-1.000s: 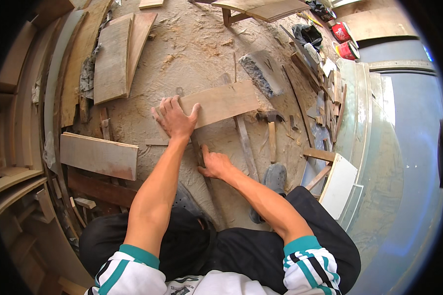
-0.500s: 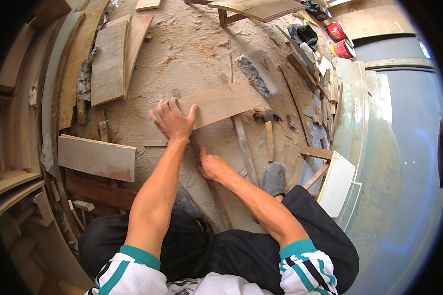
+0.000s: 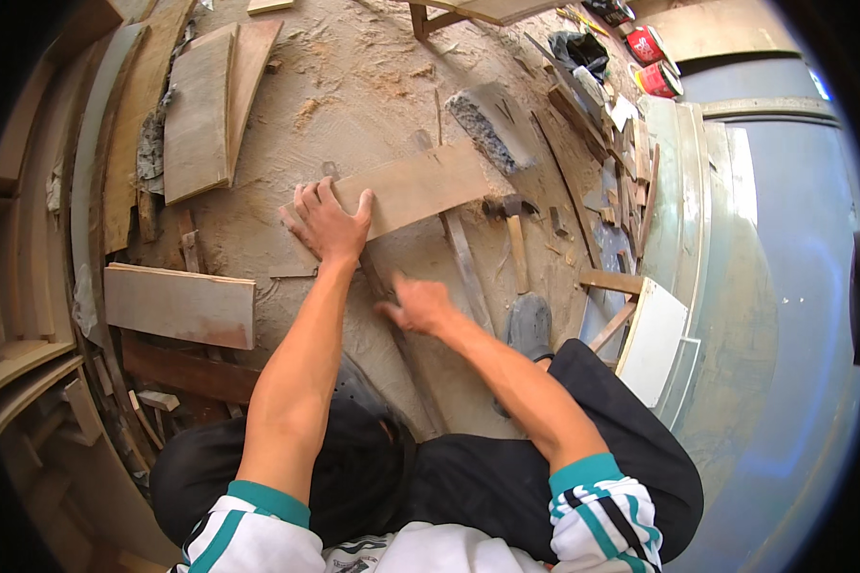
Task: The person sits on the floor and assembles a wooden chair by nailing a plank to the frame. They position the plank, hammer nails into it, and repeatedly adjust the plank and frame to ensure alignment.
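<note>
My left hand lies spread on the left end of a long wooden board, its fingers stretched over the far edge and its thumb apart. That board rests across narrow wooden strips on the dusty ground. Just nearer to me and to the right, my right hand hovers over a dark wooden strip, apart from the board. Motion smears its fingers, and whether anything is in them does not show. A claw hammer with a wooden handle lies right of the board, beside my shoe.
A rough concrete block sits beyond the board. Leaning planks and a short panel are at left. Wood scraps, red cans, a white panel and glass sheets line the right side.
My right hand has drawn slightly back from near the board's edge and its fingers have blurred. My left hand stays on the board. The whole view has shifted a little.
</note>
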Tool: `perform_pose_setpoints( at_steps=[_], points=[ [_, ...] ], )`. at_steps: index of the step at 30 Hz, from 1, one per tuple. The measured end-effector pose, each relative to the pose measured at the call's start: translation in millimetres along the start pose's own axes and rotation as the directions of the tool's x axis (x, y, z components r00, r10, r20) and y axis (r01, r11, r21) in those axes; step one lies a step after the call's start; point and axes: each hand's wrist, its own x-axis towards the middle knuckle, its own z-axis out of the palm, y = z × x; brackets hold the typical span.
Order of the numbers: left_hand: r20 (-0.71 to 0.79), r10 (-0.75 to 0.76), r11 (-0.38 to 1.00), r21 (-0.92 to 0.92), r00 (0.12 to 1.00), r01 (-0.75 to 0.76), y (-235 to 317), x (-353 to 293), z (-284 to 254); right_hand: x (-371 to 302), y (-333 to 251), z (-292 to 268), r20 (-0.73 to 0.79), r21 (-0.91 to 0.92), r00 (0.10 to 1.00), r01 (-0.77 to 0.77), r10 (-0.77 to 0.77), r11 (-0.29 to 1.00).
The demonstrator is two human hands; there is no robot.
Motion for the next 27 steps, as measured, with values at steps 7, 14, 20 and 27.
perform_pose_setpoints(
  at_steps=[7, 14, 20, 27],
  points=[
    [0.084, 0.030, 0.995, 0.089, 0.996, -0.038, 22, -2, 10, -25, 103, -36, -0.255, 0.042, 0.870, -0.426, 0.422, 0.904],
    [0.178, 0.093, 0.991, 0.076, 0.980, -0.108, 31, -3, 15, -35, 128, -20, -0.044, 0.036, 0.959, -0.278, 0.279, 0.960],
    [0.167, 0.101, 0.989, 0.092, 0.981, -0.117, 29, -4, 15, -35, 127, -12, -0.101, 0.088, 0.955, -0.272, 0.280, 0.958],
    [0.135, 0.099, 0.988, 0.101, 0.986, -0.113, 29, -5, 17, -35, 122, -13, -0.140, 0.064, 0.949, -0.277, 0.283, 0.959]
  ],
)
